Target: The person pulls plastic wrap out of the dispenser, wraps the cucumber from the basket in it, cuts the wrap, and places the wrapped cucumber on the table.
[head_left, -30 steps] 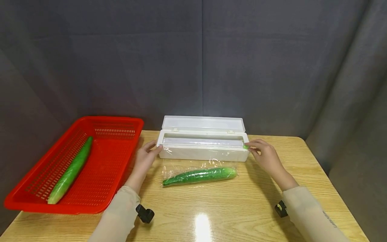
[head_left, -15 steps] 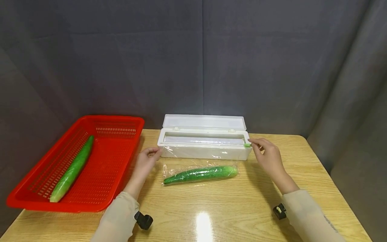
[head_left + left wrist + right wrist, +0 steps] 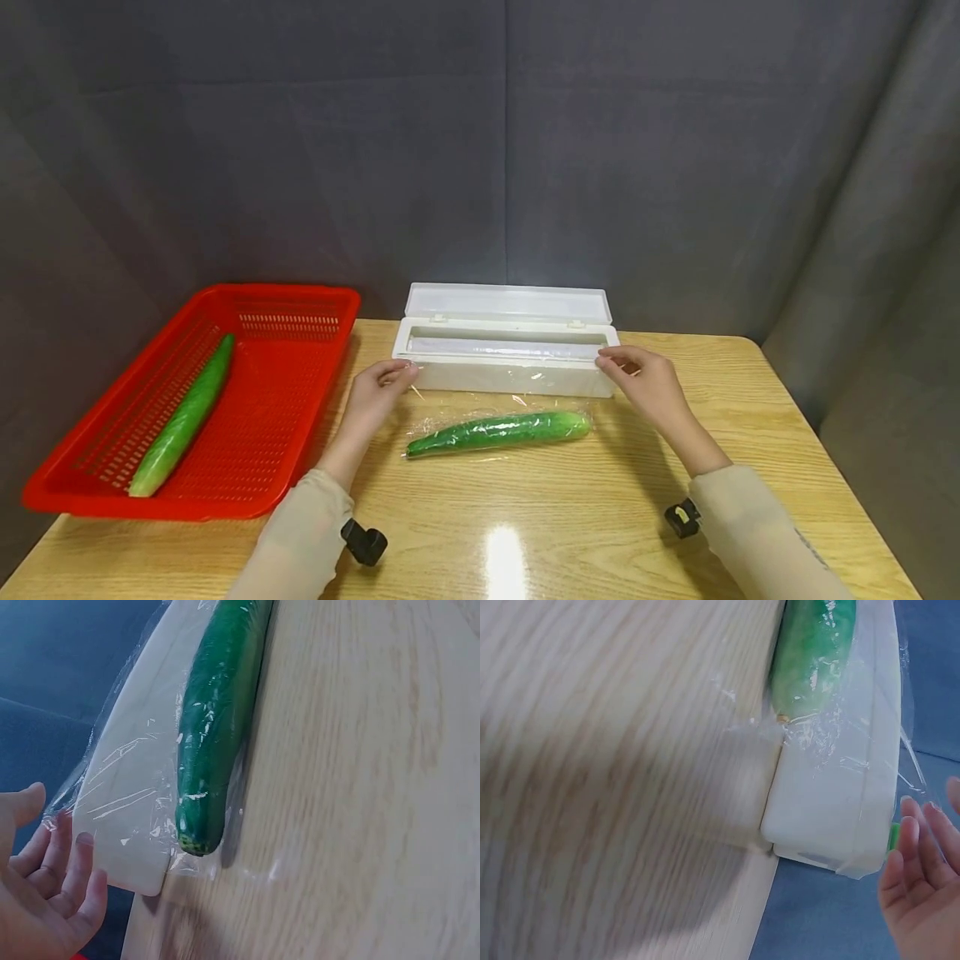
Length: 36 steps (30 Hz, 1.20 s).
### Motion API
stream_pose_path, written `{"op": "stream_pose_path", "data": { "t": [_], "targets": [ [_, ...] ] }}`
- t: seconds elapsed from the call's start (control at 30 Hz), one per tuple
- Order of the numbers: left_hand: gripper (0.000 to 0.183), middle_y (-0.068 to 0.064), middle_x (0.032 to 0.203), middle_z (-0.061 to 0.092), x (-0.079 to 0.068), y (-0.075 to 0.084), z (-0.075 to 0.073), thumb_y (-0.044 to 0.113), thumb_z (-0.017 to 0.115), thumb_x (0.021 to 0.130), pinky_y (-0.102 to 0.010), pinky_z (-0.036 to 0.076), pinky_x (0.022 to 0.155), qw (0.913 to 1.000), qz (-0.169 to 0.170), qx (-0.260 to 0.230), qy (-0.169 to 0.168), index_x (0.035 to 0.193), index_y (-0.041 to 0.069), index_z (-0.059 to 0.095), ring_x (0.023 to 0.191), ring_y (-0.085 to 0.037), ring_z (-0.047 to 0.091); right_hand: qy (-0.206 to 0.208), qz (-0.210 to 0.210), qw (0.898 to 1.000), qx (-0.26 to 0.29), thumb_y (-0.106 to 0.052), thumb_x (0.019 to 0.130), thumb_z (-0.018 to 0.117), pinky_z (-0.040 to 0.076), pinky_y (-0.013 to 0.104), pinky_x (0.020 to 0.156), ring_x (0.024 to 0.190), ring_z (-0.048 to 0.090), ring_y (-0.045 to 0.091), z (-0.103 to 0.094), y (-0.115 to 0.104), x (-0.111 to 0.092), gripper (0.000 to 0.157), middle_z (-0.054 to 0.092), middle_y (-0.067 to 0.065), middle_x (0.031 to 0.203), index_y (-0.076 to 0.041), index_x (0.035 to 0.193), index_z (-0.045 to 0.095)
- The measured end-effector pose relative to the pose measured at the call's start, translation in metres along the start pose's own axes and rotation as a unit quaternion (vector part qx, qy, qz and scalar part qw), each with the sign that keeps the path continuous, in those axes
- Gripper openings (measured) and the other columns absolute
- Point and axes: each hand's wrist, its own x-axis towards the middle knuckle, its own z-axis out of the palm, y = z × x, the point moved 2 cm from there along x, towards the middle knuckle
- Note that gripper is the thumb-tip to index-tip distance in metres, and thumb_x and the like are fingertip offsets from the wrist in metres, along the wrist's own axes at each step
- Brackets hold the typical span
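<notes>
A cucumber [image 3: 498, 432] under clear plastic wrap [image 3: 120, 772] lies on the table in front of a white plastic wrap dispenser [image 3: 513, 379]. The dispenser's lid stands raised, and a pale roll [image 3: 502, 347] sits inside. At the box's left front corner, my left hand [image 3: 377, 396] pinches one corner of the wrap between thumb and fingers. My right hand [image 3: 651, 385] pinches the opposite corner near the box's right end. The film stretches between both hands and down over the cucumber. A green slider [image 3: 894, 835] shows at the box's end, behind the right fingertips.
To the left stands a red plastic basket [image 3: 281, 492] with another cucumber [image 3: 183, 417] in it. A grey curtain [image 3: 480, 167] hangs behind the wooden table [image 3: 585, 533]. The raised lid [image 3: 510, 303] is at the back of the dispenser.
My right hand has moved left from the green slider at the box's end to the wrap's edge. My left hand has shifted slightly right and now holds the other corner of the film.
</notes>
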Motion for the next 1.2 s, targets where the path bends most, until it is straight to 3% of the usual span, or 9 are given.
{"op": "stream_pose_path", "data": {
  "t": [0.17, 0.37, 0.53, 0.7, 0.83, 1.0, 1.2],
  "targets": [
    [0.026, -0.019, 0.103, 0.069, -0.003, 0.0, 0.0, 0.013, 0.067, 0.095, -0.022, 0.048, 0.077, 0.9997, 0.016, 0.008, 0.017, 0.111, -0.007, 0.068, 0.092, -0.021, 0.063, 0.004, 0.003, 1.0, 0.005, -0.021, 0.094, 0.07, 0.048, 0.031, 0.07, 0.082, 0.062, 0.023, 0.0, -0.002, -0.001, 0.023, 0.073, 0.012, 0.091, 0.0, 0.102, 0.074],
    [0.023, -0.019, 0.107, 0.068, -0.01, 0.006, -0.001, 0.013, 0.066, 0.096, -0.031, 0.05, 0.085, 0.9993, 0.028, 0.019, 0.017, 0.109, -0.007, 0.069, 0.097, -0.027, 0.063, 0.004, -0.008, 1.0, 0.009, -0.022, 0.095, 0.069, 0.048, 0.026, 0.071, 0.082, 0.062, 0.02, -0.006, -0.002, -0.009, 0.023, 0.072, 0.011, 0.092, -0.001, 0.102, 0.074],
    [0.021, -0.018, 0.104, 0.069, -0.02, 0.013, -0.004, 0.011, 0.065, 0.096, -0.03, 0.051, 0.083, 0.999, 0.03, 0.032, 0.007, 0.108, -0.006, 0.068, 0.095, -0.029, 0.064, -0.005, -0.027, 1.0, 0.013, -0.02, 0.094, 0.07, 0.047, 0.024, 0.071, 0.079, 0.061, 0.014, -0.011, 0.0, -0.018, 0.018, 0.072, 0.008, 0.092, -0.003, 0.099, 0.075],
    [0.014, -0.014, 0.095, 0.07, -0.032, 0.018, -0.01, 0.007, 0.067, 0.094, -0.033, 0.05, 0.082, 0.996, 0.057, 0.068, -0.01, 0.104, -0.004, 0.068, 0.09, -0.028, 0.065, -0.025, -0.059, 0.998, 0.001, -0.014, 0.093, 0.07, 0.047, 0.024, 0.071, 0.078, 0.059, 0.009, -0.017, 0.003, -0.027, 0.009, 0.072, 0.007, 0.093, -0.006, 0.096, 0.075],
    [0.011, -0.01, 0.096, 0.072, -0.043, 0.024, -0.013, 0.008, 0.069, 0.093, -0.041, 0.05, 0.087, 0.9899, 0.072, 0.116, -0.039, 0.101, 0.0, 0.07, 0.093, -0.027, 0.066, -0.039, -0.099, 0.994, -0.01, -0.008, 0.089, 0.073, 0.047, 0.024, 0.067, 0.074, 0.056, 0.008, -0.02, 0.008, -0.032, 0.004, 0.072, 0.003, 0.093, -0.009, 0.092, 0.075],
    [0.006, -0.004, 0.095, 0.071, -0.055, 0.026, -0.017, 0.009, 0.069, 0.093, -0.045, 0.051, 0.087, 0.98, 0.086, 0.167, -0.066, 0.098, 0.007, 0.071, 0.094, -0.025, 0.065, -0.063, -0.127, 0.99, -0.021, -0.005, 0.086, 0.075, 0.047, 0.025, 0.063, 0.07, 0.055, 0.006, -0.022, 0.013, -0.038, 0.007, 0.07, -0.003, 0.09, -0.011, 0.09, 0.075],
    [0.004, 0.005, 0.09, 0.07, -0.07, 0.027, -0.024, 0.014, 0.072, 0.091, -0.042, 0.051, 0.08, 0.9595, 0.1, 0.248, -0.088, 0.095, 0.013, 0.071, 0.088, -0.019, 0.063, -0.091, -0.133, 0.987, -0.028, -0.006, 0.086, 0.075, 0.048, 0.025, 0.064, 0.072, 0.055, 0.006, -0.024, 0.014, -0.043, 0.007, 0.068, -0.008, 0.089, -0.013, 0.09, 0.074]
  ]
}}
